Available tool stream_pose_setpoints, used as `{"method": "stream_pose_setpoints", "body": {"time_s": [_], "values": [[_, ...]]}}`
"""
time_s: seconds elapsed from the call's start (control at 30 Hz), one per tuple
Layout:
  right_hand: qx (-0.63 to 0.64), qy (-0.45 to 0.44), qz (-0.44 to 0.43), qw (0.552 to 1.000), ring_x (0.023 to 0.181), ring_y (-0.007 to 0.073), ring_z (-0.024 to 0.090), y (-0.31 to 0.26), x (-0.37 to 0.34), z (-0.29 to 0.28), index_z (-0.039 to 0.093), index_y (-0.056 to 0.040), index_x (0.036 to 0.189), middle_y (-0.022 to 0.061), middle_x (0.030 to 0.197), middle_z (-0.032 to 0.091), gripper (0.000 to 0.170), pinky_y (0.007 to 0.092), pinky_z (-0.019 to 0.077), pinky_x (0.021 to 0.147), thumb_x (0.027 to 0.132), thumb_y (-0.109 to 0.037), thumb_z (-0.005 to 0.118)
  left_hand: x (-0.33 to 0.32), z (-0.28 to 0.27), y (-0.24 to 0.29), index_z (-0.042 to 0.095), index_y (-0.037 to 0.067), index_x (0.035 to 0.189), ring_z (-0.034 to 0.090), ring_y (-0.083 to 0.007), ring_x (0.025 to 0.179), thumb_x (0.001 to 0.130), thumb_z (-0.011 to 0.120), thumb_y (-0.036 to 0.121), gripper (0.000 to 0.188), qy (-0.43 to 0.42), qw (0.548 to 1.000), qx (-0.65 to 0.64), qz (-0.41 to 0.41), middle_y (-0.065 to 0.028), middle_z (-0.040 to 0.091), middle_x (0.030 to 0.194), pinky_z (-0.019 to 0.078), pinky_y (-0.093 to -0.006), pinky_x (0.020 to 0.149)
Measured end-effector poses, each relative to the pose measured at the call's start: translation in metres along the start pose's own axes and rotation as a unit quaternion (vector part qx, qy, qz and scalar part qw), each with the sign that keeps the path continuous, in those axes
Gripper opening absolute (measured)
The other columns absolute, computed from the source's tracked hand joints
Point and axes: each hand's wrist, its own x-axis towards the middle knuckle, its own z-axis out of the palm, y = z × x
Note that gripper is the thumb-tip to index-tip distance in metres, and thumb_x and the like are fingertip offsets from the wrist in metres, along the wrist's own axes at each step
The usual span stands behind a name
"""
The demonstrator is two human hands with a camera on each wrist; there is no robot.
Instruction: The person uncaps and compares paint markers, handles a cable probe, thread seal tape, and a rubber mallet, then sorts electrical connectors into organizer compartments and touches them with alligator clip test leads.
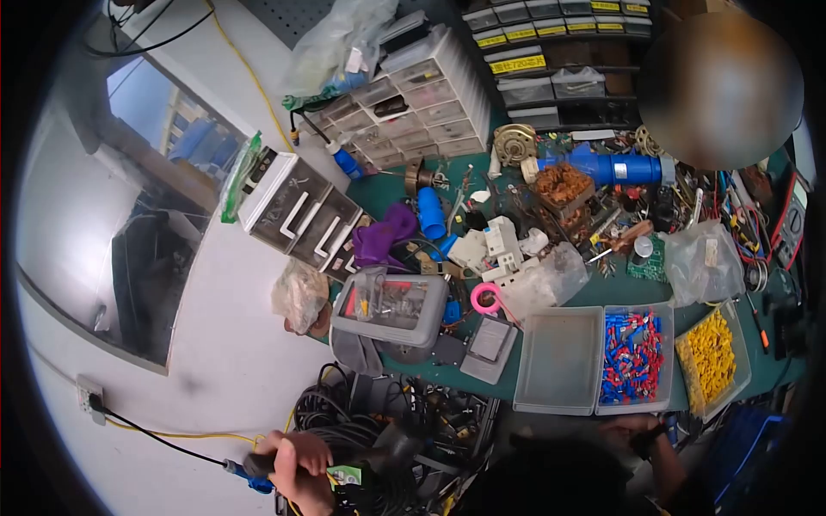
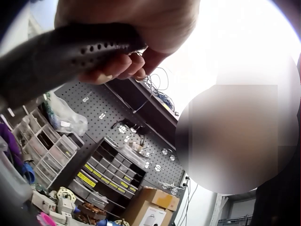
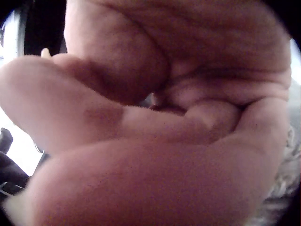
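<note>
At the lower left, my left hand (image 1: 301,469) grips a dark power tool (image 1: 400,443) with a rounded body. Rows of small vent holes run along the tool (image 2: 101,47) in the left wrist view, where the fingers wrap round it. My right hand (image 1: 632,426) is below the table's front edge, near the box of blue and red crimp terminals (image 1: 632,357). Its fingers (image 3: 155,174) are curled in close to the palm in the right wrist view. A small pale tip (image 3: 45,52) shows beyond them; I cannot tell whether they hold something.
A box of yellow terminals (image 1: 707,357) and an open translucent box (image 1: 557,361) stand along the table's front edge. Coiled black cable (image 1: 331,413) lies below it. Drawer units (image 1: 422,103) and cluttered parts fill the back. A blue connector (image 1: 249,477) hangs by the left hand.
</note>
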Motion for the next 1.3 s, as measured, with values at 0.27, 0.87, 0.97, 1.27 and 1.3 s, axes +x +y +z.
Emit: {"method": "stream_pose_setpoints", "body": {"time_s": [0.27, 0.87, 0.97, 1.27, 1.3], "values": [[-0.063, 0.081, -0.020, 0.995, 0.040, 0.0036, 0.035, -0.011, -0.018, 0.019, 0.059, -0.0165, 0.073, -0.0069, 0.052, 0.042, 0.022, 0.0204, 0.0250, 0.037, 0.081, -0.023, 0.079, 0.002, 0.019, -0.055, 0.032, 0.015, 0.053, 0.024, -0.0103, 0.033, 0.090, 0.056, 0.011, 0.044, 0.124, 0.985, -0.049, -0.109, 0.0036, 0.025, 0.043, 0.0213, -0.0280, 0.035], [-0.009, -0.029, -0.010, 0.999, 0.043, 0.0014, 0.034, 0.014, 0.017, -0.008, 0.072, -0.0167, 0.095, -0.0107, 0.054, 0.043, 0.017, 0.0208, 0.0216, 0.040, 0.083, -0.028, 0.075, 0.011, -0.027, -0.088, 0.028, 0.016, 0.054, 0.016, -0.0074, 0.032, 0.093, 0.053, 0.013, 0.047, 0.115, 0.991, -0.029, -0.056, 0.0050, 0.022, 0.043, 0.0148, -0.0277, 0.033], [-0.051, 0.012, -0.047, 0.998, 0.045, 0.0025, 0.036, 0.018, 0.014, -0.006, 0.059, -0.0185, 0.066, -0.0093, 0.055, 0.044, 0.028, 0.0203, 0.0242, 0.043, 0.084, -0.033, 0.075, 0.014, -0.040, -0.123, 0.032, 0.016, 0.055, 0.017, -0.0082, 0.033, 0.093, 0.056, 0.016, 0.045, 0.187, 0.980, -0.019, -0.060, 0.0051, 0.023, 0.045, 0.0167, -0.0275, 0.033], [-0.197, 0.106, -0.096, 0.970, 0.038, 0.0124, 0.047, -0.008, -0.010, 0.013, 0.054, -0.0080, 0.056, -0.0001, 0.045, 0.045, 0.041, 0.0268, 0.0354, 0.039, 0.083, -0.030, 0.075, 0.056, -0.069, -0.160, 0.057, 0.009, 0.068, 0.043, -0.0128, 0.055, 0.083, 0.065, 0.018, 0.020, 0.397, 0.905, -0.007, -0.153, 0.0004, 0.044, 0.058, 0.0373, -0.0291, 0.055], [-0.226, 0.092, -0.080, 0.967, 0.038, 0.0124, 0.047, -0.014, -0.011, 0.015, 0.054, -0.0080, 0.056, -0.0001, 0.045, 0.045, 0.041, 0.0268, 0.0354, 0.039, 0.083, -0.030, 0.075, 0.059, -0.078, -0.163, 0.060, 0.006, 0.070, 0.045, -0.0143, 0.055, 0.083, 0.066, 0.017, 0.018, 0.389, 0.909, -0.017, -0.150, -0.0011, 0.046, 0.059, 0.0389, -0.0305, 0.056]]}}
